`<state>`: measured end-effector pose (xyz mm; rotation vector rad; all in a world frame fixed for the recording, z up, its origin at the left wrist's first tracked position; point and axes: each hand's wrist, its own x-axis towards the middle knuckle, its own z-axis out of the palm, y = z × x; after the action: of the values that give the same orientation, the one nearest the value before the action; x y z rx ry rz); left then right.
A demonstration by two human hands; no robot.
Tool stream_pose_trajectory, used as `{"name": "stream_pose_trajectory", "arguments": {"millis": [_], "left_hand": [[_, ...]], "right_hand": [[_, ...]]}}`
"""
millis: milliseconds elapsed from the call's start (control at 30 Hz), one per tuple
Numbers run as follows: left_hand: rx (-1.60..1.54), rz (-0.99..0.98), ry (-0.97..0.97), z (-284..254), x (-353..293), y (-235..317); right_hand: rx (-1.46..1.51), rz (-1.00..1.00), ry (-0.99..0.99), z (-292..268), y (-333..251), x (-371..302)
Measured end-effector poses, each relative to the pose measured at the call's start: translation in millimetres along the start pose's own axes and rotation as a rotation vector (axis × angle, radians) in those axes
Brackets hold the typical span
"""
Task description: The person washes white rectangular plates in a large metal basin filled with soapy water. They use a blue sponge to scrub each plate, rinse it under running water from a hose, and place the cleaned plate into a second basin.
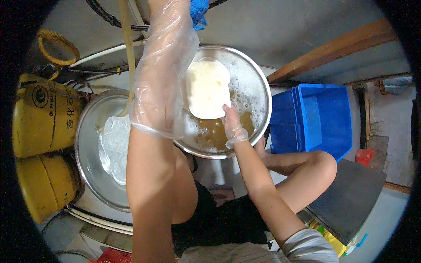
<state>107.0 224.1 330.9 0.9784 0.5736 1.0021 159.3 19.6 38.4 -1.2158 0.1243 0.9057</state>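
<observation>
A large round metal basin (258, 70) holds cloudy brownish, sudsy water. My right hand (235, 125), in a clear plastic glove, grips the lower right edge of a creamy white, round-cornered dish (208, 90), its thumb over the rim. The dish is tilted up above the suds. My left arm stretches forward across the basin's left side in a long, loose clear glove. My left hand (172, 11) reaches the top edge, where its fingers are cut off. Beside it is a bright blue scrubbing cloth (199, 14); whether that hand holds it is not visible.
Left of my arm, a second metal basin (83, 153) contains clear water and a transparent, sheet-like thing (115, 147). A yellowish hose (128, 52) runs into it. Yellow containers (44, 118) stand farther left. Stacked blue bins (326, 118) and a dark bench (351, 193) are at right.
</observation>
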Motion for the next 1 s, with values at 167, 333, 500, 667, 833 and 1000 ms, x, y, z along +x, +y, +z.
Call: {"name": "stream_pose_trajectory", "arguments": {"millis": [167, 333, 500, 667, 833, 1000], "left_hand": [[0.011, -0.034, 0.019, 8.0, -2.4, 1.5], [0.016, -0.008, 0.003, 8.6, -4.8, 1.9], [0.115, -0.045, -0.016, 16.6, -10.4, 3.6], [0.137, -0.027, -0.102, 14.2, -8.8, -7.1], [0.235, -0.038, -0.176, 15.6, -10.3, -22.5], [0.444, -0.115, -0.173, 13.8, -3.3, -53.0]], "right_hand": [[0.184, 0.033, 0.076, -18.2, 9.7, -13.7], [0.321, 0.099, 0.154, -26.5, 16.9, -27.4], [0.371, 0.049, 0.114, -42.1, 23.4, -44.1], [0.273, 0.040, 0.221, -48.1, -1.5, -48.0], [-0.102, -0.194, 0.118, -61.0, -41.3, -67.2], [-0.186, -0.248, 0.243, -75.5, -36.6, -72.6]]}}
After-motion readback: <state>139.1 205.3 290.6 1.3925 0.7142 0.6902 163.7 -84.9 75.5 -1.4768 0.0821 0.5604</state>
